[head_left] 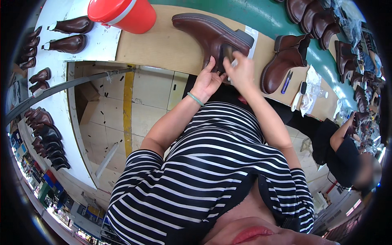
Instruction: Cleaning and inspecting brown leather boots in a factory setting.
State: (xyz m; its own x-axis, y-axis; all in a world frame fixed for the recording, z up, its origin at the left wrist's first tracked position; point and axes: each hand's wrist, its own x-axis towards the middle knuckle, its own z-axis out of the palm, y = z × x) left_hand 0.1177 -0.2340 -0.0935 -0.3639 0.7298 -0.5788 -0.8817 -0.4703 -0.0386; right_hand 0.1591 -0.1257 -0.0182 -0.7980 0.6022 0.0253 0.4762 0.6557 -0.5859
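Note:
A dark brown ankle boot (200, 30) lies on its side on the cardboard-covered bench in front of me, its sole facing away and its shaft opening toward me. My left hand (207, 83) grips the edge of the shaft, thumb on top and fingers at the rim; a green bangle circles that wrist. My right hand (241, 72) is closed and slightly blurred by motion, over the dark side panel of the shaft. Something small and greyish shows at its fingers, too smeared to name. Just right of this hand lies another brown boot (275, 68).
A red bucket (141, 18) stands at the far left of the cardboard (161, 51). Right of the second boot are a purple pen (286, 83), a white-handled brush (299, 97) and crumpled plastic. More boots line the left table and the green surface. A co-worker (343, 143) is at right.

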